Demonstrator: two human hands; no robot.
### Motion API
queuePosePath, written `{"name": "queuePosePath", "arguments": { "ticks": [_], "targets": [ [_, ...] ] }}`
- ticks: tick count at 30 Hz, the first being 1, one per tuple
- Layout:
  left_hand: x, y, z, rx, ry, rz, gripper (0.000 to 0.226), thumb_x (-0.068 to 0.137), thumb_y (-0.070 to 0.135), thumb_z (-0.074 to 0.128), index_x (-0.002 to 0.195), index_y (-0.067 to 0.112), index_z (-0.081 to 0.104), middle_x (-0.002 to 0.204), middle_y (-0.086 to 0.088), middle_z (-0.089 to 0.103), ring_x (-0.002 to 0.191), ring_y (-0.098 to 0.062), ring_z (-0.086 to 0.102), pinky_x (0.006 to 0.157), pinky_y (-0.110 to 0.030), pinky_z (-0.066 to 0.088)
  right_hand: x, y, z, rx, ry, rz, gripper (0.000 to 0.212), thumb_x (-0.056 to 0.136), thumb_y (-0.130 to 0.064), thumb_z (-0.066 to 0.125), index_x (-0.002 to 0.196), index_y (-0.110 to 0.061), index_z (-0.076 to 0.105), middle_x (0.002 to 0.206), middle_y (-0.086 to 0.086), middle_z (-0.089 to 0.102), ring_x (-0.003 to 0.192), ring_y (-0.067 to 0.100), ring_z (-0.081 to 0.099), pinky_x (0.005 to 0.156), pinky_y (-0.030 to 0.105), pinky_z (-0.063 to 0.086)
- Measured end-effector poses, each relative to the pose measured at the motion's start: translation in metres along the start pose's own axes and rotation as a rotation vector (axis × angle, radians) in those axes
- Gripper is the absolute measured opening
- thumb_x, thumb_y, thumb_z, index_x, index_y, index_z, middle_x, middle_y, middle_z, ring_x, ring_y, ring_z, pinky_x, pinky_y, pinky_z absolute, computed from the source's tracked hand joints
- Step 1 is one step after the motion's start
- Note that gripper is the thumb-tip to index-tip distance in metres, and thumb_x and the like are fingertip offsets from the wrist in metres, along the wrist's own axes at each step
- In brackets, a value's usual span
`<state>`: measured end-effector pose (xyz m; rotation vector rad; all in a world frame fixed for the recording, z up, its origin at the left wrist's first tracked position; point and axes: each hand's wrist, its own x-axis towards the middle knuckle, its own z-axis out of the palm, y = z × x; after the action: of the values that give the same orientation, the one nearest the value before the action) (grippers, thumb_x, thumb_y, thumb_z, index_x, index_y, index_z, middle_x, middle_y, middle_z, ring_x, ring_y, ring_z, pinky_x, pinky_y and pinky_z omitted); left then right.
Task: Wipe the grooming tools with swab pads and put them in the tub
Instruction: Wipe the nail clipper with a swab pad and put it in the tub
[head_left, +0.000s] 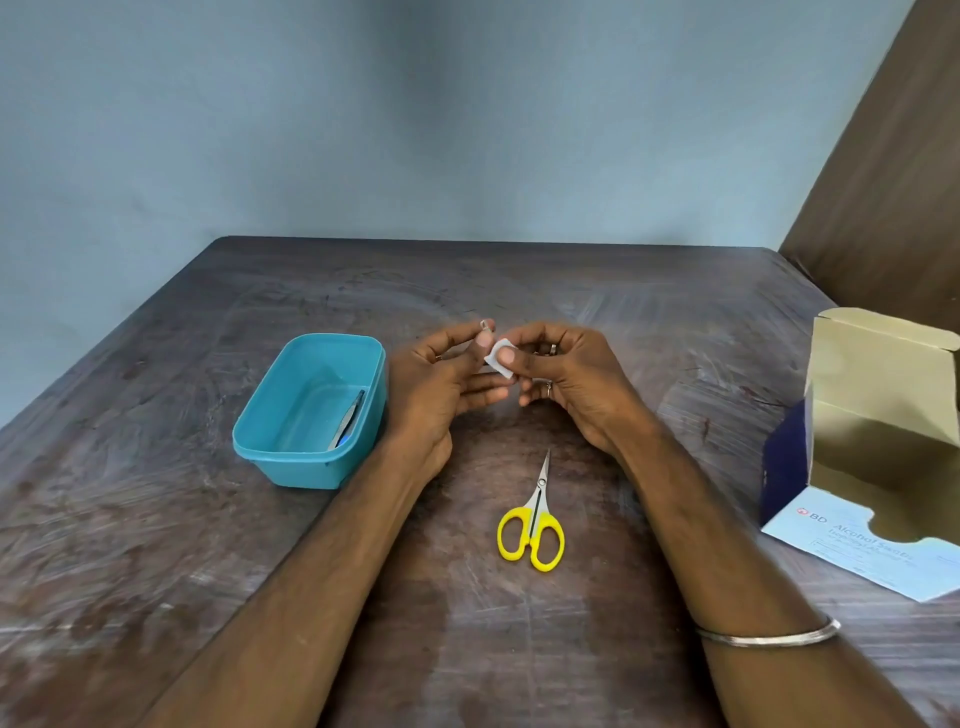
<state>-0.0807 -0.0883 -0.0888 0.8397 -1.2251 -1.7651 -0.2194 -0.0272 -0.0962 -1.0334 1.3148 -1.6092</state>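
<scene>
Tub (311, 410) sits on the table (156, 519) at left, with a tool (347, 420) lying inside it. Scissors (532, 525) lie at centre, nearer the person. Opened swab box (878, 447) stands at right. Both hands meet above the table, behind the scissors.

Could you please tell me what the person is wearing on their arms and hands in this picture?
Both forearms are bare, with no sleeves in view. The right wrist carries a thin silver bangle. The right hand shows rings on its fingers, and the left hand appears to have one ring too.
</scene>
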Motion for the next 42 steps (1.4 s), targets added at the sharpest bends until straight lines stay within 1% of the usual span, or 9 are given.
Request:
{"name": "queuePosePath", "arguments": {
  "ticks": [3, 6, 10, 13, 19, 29, 32, 36, 42],
  "targets": [
    [0.0025, -0.0034, -0.0006, 0.007, 0.002, 0.002, 0.012, 0.090, 0.005, 0.066, 0.098, 0.009, 0.073, 0.085, -0.007, 0.076, 0.075, -0.019, 0.074, 0.063, -0.025, 0.060, -0.0002, -0.0003, -0.0003, -0.035, 0.049, -0.031, 0.011, 0.081, -0.005, 0.078, 0.090, -0.004, 0.073, 0.070, 0.008, 0.062, 0.054, 0.015, 0.050, 0.048, 0.029, 0.051],
    [0.0016, -0.0017, -0.0011, 0.041, -0.067, 0.002, 0.025, 0.092, -0.006, 0.059, 0.108, 0.007, 0.072, 0.093, -0.009, 0.077, 0.084, -0.020, 0.075, 0.069, -0.024, 0.060, -0.0003, -0.0004, -0.0029, -0.052, 0.102, -0.045, 0.021, 0.082, -0.007, 0.078, 0.100, 0.001, 0.071, 0.079, 0.016, 0.065, 0.054, 0.017, 0.052, 0.049, 0.030, 0.050],
    [-0.0009, 0.0006, -0.0010, 0.084, -0.133, 0.036, 0.042, 0.082, -0.018, 0.063, 0.109, 0.013, 0.073, 0.081, 0.001, 0.077, 0.082, -0.016, 0.075, 0.068, -0.023, 0.059, 0.0015, 0.0002, -0.0043, -0.061, 0.105, -0.052, 0.026, 0.083, -0.010, 0.079, 0.107, -0.003, 0.072, 0.085, 0.021, 0.066, 0.054, 0.017, 0.053, 0.050, 0.031, 0.051],
    [-0.0019, 0.0007, -0.0016, 0.145, -0.135, 0.100, 0.042, 0.077, -0.016, 0.070, 0.105, 0.015, 0.073, 0.076, 0.004, 0.076, 0.075, -0.009, 0.073, 0.066, -0.022, 0.059, 0.0019, 0.0012, -0.0048, -0.116, 0.094, -0.059, 0.026, 0.083, -0.013, 0.079, 0.108, -0.007, 0.074, 0.083, 0.020, 0.067, 0.054, 0.016, 0.053, 0.051, 0.031, 0.052],
    [0.0017, -0.0019, -0.0041, 0.316, -0.088, 0.219, 0.033, 0.074, -0.009, 0.076, 0.104, 0.007, 0.075, 0.088, -0.005, 0.078, 0.082, -0.016, 0.075, 0.071, -0.028, 0.060, 0.0023, 0.0023, -0.0047, -0.171, 0.080, -0.059, 0.015, 0.082, -0.016, 0.081, 0.097, -0.011, 0.078, 0.073, 0.014, 0.067, 0.053, 0.016, 0.052, 0.051, 0.032, 0.051],
    [0.0060, -0.0024, -0.0063, 0.388, -0.063, 0.173, 0.029, 0.071, -0.007, 0.080, 0.091, 0.013, 0.076, 0.079, -0.003, 0.078, 0.074, -0.014, 0.075, 0.070, -0.032, 0.060, 0.0020, 0.0027, -0.0026, -0.223, 0.109, -0.073, 0.012, 0.089, -0.021, 0.075, 0.087, -0.009, 0.078, 0.072, 0.015, 0.067, 0.050, 0.019, 0.054, 0.050, 0.032, 0.051],
    [0.0056, -0.0001, -0.0055, 0.384, -0.047, 0.152, 0.032, 0.071, -0.009, 0.079, 0.096, 0.011, 0.075, 0.080, -0.003, 0.078, 0.074, -0.015, 0.075, 0.072, -0.036, 0.062, 0.0022, 0.0032, -0.0015, -0.217, 0.129, -0.079, 0.016, 0.091, -0.022, 0.073, 0.086, -0.006, 0.076, 0.071, 0.012, 0.068, 0.049, 0.020, 0.056, 0.048, 0.031, 0.050],
    [0.0065, 0.0018, -0.0066, 0.422, -0.021, 0.160, 0.048, 0.072, -0.005, 0.080, 0.115, 0.015, 0.070, 0.077, -0.003, 0.077, 0.073, -0.017, 0.075, 0.076, -0.038, 0.062, 0.0018, 0.0036, 0.0000, -0.194, 0.151, -0.068, 0.017, 0.092, -0.022, 0.072, 0.087, -0.006, 0.074, 0.074, 0.012, 0.072, 0.053, 0.022, 0.064, 0.050, 0.031, 0.049],
    [0.0050, 0.0022, -0.0072, 0.499, -0.009, 0.223, 0.048, 0.074, -0.001, 0.080, 0.116, 0.021, 0.071, 0.076, -0.001, 0.077, 0.071, -0.013, 0.075, 0.077, -0.038, 0.062, 0.0006, 0.0014, 0.0028, -0.205, 0.170, -0.039, 0.017, 0.091, -0.022, 0.072, 0.090, -0.005, 0.073, 0.077, 0.013, 0.077, 0.062, 0.028, 0.073, 0.052, 0.031, 0.050]
  ]
}}
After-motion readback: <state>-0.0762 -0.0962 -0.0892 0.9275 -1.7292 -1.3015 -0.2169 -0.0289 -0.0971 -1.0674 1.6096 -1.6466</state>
